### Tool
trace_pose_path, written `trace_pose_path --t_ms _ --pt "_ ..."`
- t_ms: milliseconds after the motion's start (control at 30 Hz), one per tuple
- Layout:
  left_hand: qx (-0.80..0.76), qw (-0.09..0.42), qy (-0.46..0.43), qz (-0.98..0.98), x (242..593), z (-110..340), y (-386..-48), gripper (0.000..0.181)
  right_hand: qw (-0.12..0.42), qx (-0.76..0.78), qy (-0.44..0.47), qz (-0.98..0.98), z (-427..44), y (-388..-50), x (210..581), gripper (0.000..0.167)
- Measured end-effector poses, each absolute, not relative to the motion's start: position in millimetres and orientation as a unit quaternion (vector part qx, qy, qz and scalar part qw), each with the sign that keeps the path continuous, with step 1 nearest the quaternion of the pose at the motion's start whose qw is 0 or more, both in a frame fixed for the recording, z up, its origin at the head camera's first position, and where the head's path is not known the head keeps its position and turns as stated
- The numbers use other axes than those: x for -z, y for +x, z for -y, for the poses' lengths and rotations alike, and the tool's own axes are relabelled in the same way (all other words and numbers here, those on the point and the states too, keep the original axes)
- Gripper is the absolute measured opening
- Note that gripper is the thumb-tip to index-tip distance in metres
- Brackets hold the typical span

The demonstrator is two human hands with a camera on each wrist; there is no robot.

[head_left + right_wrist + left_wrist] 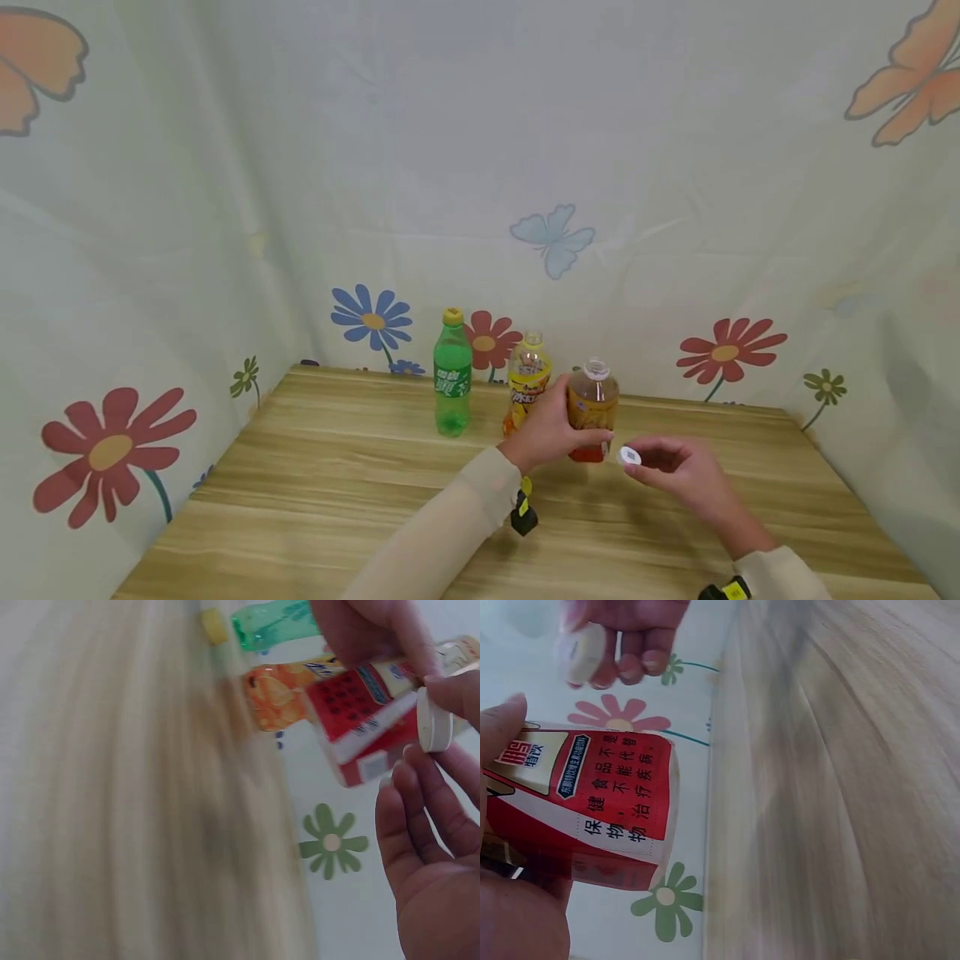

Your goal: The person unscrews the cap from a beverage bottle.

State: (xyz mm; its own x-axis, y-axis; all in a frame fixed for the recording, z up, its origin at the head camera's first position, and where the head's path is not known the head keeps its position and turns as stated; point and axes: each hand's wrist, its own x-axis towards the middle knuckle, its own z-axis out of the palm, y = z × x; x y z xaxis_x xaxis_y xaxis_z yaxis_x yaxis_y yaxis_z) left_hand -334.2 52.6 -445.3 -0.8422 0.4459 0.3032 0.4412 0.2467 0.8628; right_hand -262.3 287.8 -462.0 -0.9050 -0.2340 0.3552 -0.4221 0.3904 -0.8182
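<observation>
One clear plastic bottle with a red label (pixel 594 398) is gripped upright by the left hand (pixel 551 429), its base apparently just above the pale wood-grain surface (pixel 345 500). The right hand (pixel 686 479) pinches a round white cap (pixel 630 456) just beside it. Left of these stand a yellow-capped green plastic bottle (pixel 452 383) and a clear bottle with an orange-and-yellow label (pixel 529 381).

Pale cloth (pixel 420 125) hung behind a wooden table (pixel 337 483) and along both its sides, loosely creased, with a long upright fold at the left. Its print showed orange butterflies (pixel 911 75) high at left and right, and a light-blue butterfly (pixel 553 240) lower between them. Nearer the table were red flowers (pixel 112 454), a blue flower (pixel 372 320) and small olive flowers (pixel 825 387). The light was soft, the shadows blurred.
</observation>
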Motion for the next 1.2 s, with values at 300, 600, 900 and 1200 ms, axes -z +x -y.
trace_pose_path --t_ms 300,600,900,1200 --pt "-0.528 0.005 0.264 -0.807 439 -63 -343 0.084 0.041 -0.487 0.183 0.853 -283 -264 471 0.028" --pt "-0.523 0.018 0.258 -0.812 449 -75 -360 0.083 0.031 -0.478 0.216 0.851 -279 -266 478 0.027" --pt "-0.52 0.022 0.255 -0.815 452 -84 -366 0.083 0.013 -0.435 0.224 0.872 -276 -267 483 0.027" --pt "-0.524 0.037 0.226 -0.82 454 -90 -372 0.083 0.004 -0.407 0.227 0.885 -272 -268 487 0.026"
